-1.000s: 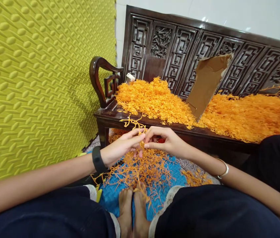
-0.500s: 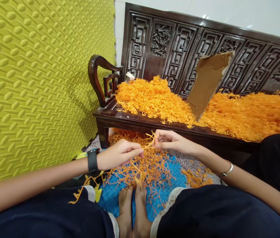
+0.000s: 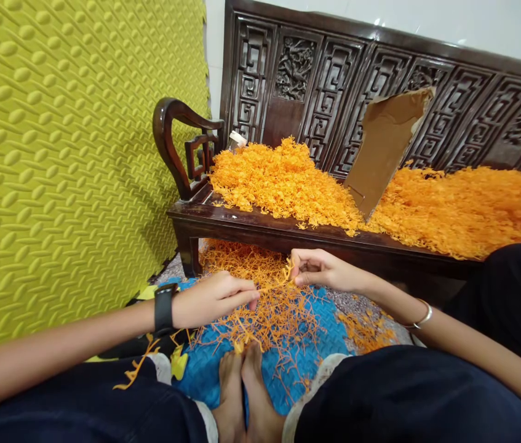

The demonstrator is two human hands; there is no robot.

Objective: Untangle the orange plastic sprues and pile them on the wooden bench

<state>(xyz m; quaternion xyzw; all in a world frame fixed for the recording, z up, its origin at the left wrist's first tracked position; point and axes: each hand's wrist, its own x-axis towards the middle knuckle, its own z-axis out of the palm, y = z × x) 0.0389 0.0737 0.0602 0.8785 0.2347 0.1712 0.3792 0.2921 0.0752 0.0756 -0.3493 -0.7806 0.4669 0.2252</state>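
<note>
Between my two hands stretches a thin orange plastic strand (image 3: 272, 285) with small branches along it. My left hand (image 3: 216, 298), with a dark watch at the wrist, pinches one end between thumb and fingers. At the other end my right hand (image 3: 320, 269), a silver bangle on its wrist, grips the branched tip with its fingertips. Beneath both hands a tangle of orange strands (image 3: 283, 314) covers part of the blue foam mat (image 3: 304, 369). Another orange branched piece (image 3: 135, 367) lies over my left leg.
A dark carved wooden bench (image 3: 251, 218) stands ahead. On it lie a left heap of small orange pieces (image 3: 278, 181) and a right heap (image 3: 463, 212), with a cardboard sheet (image 3: 382, 144) upright between them. A yellow textured mat (image 3: 66, 154) rises at left. Dark clothing (image 3: 513, 295) shows at right.
The strand is now drawn straighter between my hands. My left hand has shifted slightly left and down, my right slightly right. The whole view has moved a little.
</note>
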